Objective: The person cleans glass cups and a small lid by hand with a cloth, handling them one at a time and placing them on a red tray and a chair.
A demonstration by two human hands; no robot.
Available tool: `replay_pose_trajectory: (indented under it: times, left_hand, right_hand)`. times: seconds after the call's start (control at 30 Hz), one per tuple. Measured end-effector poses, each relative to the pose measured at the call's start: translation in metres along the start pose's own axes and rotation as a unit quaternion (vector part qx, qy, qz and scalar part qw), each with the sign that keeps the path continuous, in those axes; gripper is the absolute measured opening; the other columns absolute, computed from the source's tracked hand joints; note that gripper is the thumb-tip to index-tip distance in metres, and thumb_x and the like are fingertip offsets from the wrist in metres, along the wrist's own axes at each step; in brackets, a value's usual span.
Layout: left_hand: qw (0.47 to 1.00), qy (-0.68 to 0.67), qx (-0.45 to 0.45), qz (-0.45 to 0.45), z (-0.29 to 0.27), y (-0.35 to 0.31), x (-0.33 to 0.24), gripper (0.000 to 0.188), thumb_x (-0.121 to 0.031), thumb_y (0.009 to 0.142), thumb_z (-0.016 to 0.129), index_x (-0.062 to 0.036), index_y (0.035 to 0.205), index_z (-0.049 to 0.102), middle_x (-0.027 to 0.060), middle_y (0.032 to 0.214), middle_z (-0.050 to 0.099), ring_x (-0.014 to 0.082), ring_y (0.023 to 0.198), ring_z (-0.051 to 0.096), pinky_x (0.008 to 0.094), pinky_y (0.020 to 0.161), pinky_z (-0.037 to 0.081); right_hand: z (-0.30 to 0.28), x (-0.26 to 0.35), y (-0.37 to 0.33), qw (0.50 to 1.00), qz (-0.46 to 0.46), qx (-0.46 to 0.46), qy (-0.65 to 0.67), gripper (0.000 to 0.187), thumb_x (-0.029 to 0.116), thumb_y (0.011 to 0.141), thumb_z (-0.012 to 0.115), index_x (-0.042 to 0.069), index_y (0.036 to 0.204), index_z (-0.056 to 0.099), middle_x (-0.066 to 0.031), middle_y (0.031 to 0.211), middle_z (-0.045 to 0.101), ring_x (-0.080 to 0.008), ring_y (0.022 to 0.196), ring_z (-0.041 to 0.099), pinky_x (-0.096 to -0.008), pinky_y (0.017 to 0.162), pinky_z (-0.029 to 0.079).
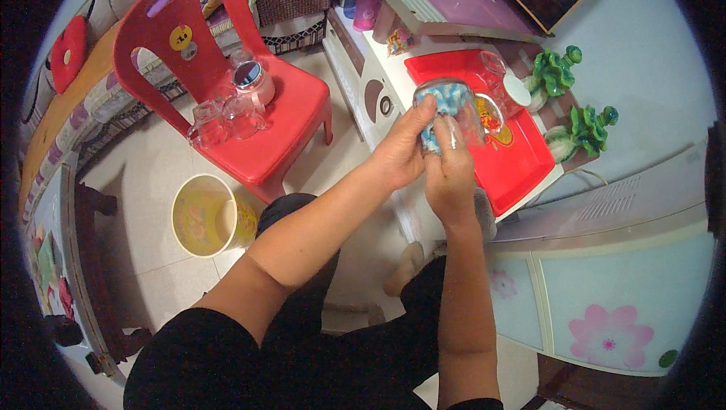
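A clear glass cup (474, 124) is held up in front of me, over the near side of the red tray (522, 172). A blue-and-white patterned cloth (445, 97) shows bunched up at the cup, seemingly inside it. My left hand (408, 145) is closed round the cup's left side, thumb up along it. Fingers bent and pressed together, my right hand (451, 179) is at the cup's near end against the cloth; its fingertips are partly hidden. Behind the cup, the tray bears another clear glass (493, 70) and a white round lid (517, 91).
A red plastic chair (295, 100) at the left carries several glass cups (243, 117) and a pink mug with a dark shiny lid (253, 81). Below it stands a yellowish bin (204, 217). Green ornaments (590, 130) line the wall behind the tray. A raised shelf (469, 9) overhangs the tray's far end.
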State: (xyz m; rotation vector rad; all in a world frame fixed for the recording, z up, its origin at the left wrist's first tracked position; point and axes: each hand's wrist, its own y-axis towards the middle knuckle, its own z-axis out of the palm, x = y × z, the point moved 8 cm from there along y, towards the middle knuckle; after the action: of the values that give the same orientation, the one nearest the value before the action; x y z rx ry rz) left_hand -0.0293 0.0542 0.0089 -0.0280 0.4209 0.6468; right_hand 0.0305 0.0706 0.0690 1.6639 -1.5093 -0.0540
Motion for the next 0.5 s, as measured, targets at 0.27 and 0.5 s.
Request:
replay_pose_trajectory:
  times: [0.27,0.5]
  left_hand:
    - [0.996,-0.088,0.014,0.006,0.001,0.004,-0.019,0.063,-0.056,0.081,0.057,-0.0077,0.122,0.049,0.0122,0.115,0.058,0.0269,0.105,0.057,0.0428,0.094,0.045]
    - [0.999,-0.05,-0.007,-0.017,0.016,-0.006,0.003,0.069,-0.059,0.079,0.056,-0.008,0.125,0.046,0.0109,0.119,0.055,0.0254,0.11,0.053,0.0405,0.098,0.041]
  right_hand:
    - [-0.001,-0.013,-0.002,0.876,0.225,-0.041,0.425,0.037,0.0,0.082,0.044,-0.007,0.118,0.047,-0.0161,0.119,0.052,-0.0252,0.111,0.051,-0.0337,0.097,0.038]
    - [-0.001,-0.015,0.002,0.809,0.253,-0.099,0.521,0.041,0.001,0.082,0.047,-0.007,0.122,0.042,-0.0141,0.12,0.05,-0.0245,0.111,0.051,-0.0334,0.098,0.037]
